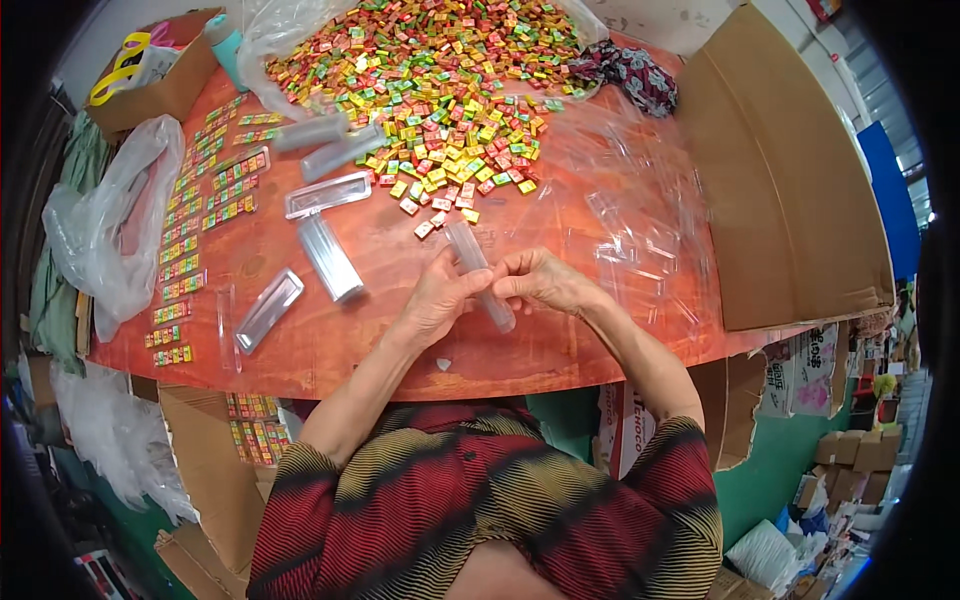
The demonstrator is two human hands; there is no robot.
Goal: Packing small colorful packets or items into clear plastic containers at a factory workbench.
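My left hand (438,298) and my right hand (540,281) both grip one long clear plastic case (478,272), held tilted over the red-brown table (330,340). The case looks empty. Just beyond it lies a big heap of small coloured wrapped candies (440,90), with a few loose ones (430,222) close to the case's far end. To my left lie several empty clear cases (330,258), and farther left stand rows of filled cases (185,260) showing coloured candies.
A large flat cardboard sheet (790,190) leans at the right. Loose clear plastic wrap (640,240) covers the right part of the table. A cardboard box (160,80) and a teal bottle (228,45) stand at the far left. Plastic bags (110,230) hang off the left edge.
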